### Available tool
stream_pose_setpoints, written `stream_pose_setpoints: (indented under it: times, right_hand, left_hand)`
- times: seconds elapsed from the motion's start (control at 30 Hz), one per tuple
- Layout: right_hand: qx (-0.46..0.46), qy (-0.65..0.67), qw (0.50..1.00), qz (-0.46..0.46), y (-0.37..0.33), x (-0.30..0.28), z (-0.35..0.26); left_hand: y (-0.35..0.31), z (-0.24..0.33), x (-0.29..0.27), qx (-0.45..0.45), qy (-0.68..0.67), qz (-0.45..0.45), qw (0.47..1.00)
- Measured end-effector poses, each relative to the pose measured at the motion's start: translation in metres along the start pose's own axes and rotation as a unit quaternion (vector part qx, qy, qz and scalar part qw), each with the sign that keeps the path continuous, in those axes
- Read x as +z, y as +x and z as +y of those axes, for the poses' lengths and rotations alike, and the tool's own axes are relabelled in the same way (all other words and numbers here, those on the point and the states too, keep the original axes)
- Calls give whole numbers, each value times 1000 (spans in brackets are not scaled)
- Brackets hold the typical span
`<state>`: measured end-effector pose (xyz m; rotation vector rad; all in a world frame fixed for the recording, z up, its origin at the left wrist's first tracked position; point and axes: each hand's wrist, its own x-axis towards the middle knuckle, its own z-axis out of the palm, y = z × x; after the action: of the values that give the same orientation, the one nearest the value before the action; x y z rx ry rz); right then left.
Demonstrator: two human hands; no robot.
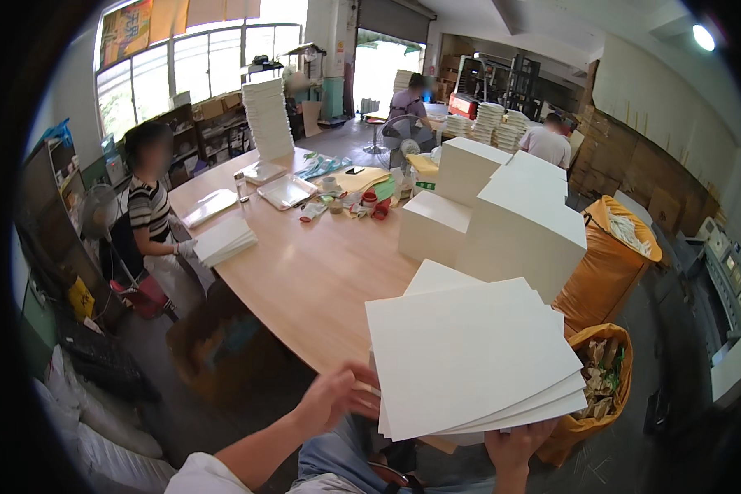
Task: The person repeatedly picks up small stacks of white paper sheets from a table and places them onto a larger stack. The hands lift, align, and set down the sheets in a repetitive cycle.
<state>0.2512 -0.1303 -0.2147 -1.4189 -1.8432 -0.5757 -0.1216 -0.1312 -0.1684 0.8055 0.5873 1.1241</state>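
Your right hand [520,446] grasps white sheets [477,354] from below at the counter's [329,280] near edge; your left hand [337,399] is loosely curled beside them, contact unclear. Aligned stacks [523,235] already stand beyond; the held sheets are uneven.

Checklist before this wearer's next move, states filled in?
1. Bare right hand supports the fanned stack of white rectangular sheets: ok, it is at the lower edge.
2. Bare left hand grips the stack: cannot tell, fingers blurred at its left edge.
3. Sheet edges aligned: not ok, corners fan out.
4. Stack not touching the open orange sack of brown scraps: cannot tell, they overlap in view.
5. Large white rectangular blocks standing on the pale wood-look table: ok.
6. Seated co-worker's white-gloved hand away from this stack: ok, across the table.
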Motion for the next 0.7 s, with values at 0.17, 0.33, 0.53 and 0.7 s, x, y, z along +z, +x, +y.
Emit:
stream_pose_setpoints:
  times: [0.17, 0.33, 0.53, 0.7]
  right_hand:
    - [34, -13, 999, -38, -5, -2, 6]
    - [18, -15, 998, -51, 2, -8, 9]
    - [-35, -7, 999, 30, 35, -30, -27]
    - [-21, -16, 999, -24, 39, -32, -26]
  left_hand:
    - [24, 25, 66, -203, 8, 78, 976]
    - [2, 37, 44, -120, 0, 119, 986]
    - [-18, 56, -98, 102, -25, 167, 980]
    - [2, 29, -234, 153, 3, 238, 959]
